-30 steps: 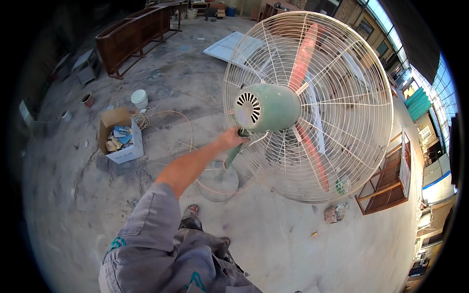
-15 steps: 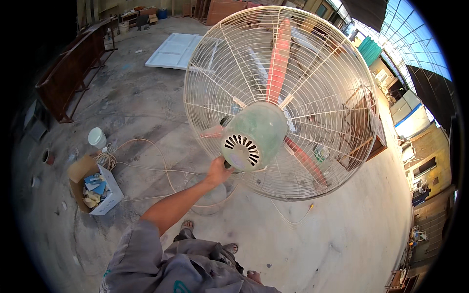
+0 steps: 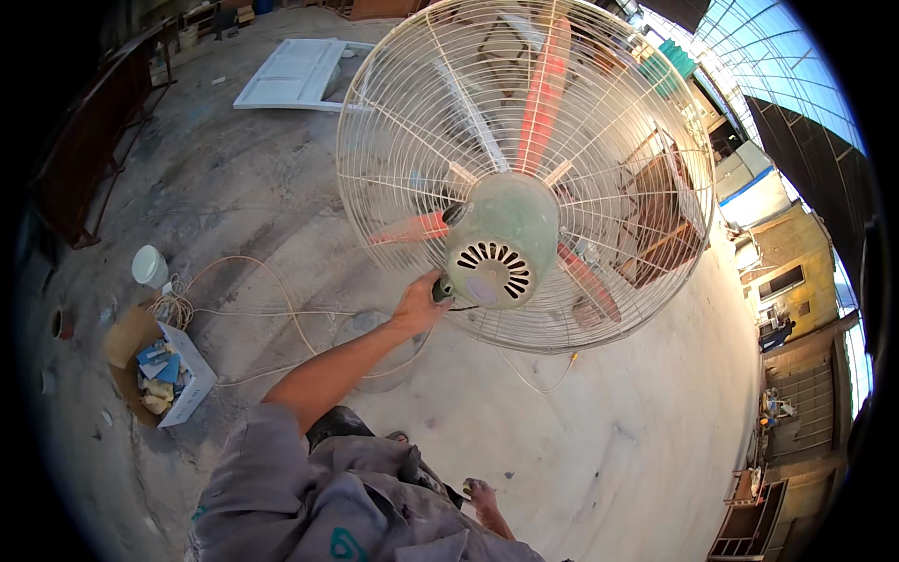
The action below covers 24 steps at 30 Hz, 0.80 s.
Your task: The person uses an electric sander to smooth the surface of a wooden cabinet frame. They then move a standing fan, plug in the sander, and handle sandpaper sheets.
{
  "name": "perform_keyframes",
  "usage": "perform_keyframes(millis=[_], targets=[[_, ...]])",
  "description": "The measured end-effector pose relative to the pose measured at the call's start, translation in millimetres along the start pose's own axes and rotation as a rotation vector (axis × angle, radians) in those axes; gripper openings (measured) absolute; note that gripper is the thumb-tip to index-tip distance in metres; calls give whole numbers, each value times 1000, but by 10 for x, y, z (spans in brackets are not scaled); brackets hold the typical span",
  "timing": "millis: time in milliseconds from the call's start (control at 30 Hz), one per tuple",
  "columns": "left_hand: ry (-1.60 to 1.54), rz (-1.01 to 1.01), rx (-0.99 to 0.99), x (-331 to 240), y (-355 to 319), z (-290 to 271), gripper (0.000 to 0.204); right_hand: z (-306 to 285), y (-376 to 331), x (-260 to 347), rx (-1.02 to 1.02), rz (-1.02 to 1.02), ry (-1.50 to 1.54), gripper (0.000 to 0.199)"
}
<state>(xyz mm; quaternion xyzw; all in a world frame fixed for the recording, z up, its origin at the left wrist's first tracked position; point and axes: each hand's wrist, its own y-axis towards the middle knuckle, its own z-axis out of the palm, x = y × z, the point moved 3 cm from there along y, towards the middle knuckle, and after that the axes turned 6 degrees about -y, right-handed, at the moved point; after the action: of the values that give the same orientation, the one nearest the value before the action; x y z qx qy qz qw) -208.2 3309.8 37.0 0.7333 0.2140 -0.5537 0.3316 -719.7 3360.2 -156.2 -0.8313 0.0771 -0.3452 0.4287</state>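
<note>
The fan [image 3: 513, 201] has a matt, scuffed green housing [image 3: 506, 225] that looks like painted metal, a thin, cream-coloured metal wire guard [image 3: 609, 136] and dull red blades [image 3: 545, 98] with a worn finish. Left of the fan are a smooth white plastic bucket [image 3: 150, 266], a matt cardboard box [image 3: 198, 384] and a smooth, painted-looking white panel [image 3: 292, 75]. Below the fan lie rough, stained concrete floor [image 3: 646, 421] and a creased, matt grey cloth shirt [image 3: 272, 478].
</note>
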Motion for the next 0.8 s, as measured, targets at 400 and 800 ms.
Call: perform_keyframes(millis=[400,800], targets=[[-164,-56,452,360,191,-464,37,-85,-2082,5745,-853,-1167,-275,63],[256,241,-377,-276,1934,-2648,58,174,-2000,6152,-771,-1182,-548,48]])
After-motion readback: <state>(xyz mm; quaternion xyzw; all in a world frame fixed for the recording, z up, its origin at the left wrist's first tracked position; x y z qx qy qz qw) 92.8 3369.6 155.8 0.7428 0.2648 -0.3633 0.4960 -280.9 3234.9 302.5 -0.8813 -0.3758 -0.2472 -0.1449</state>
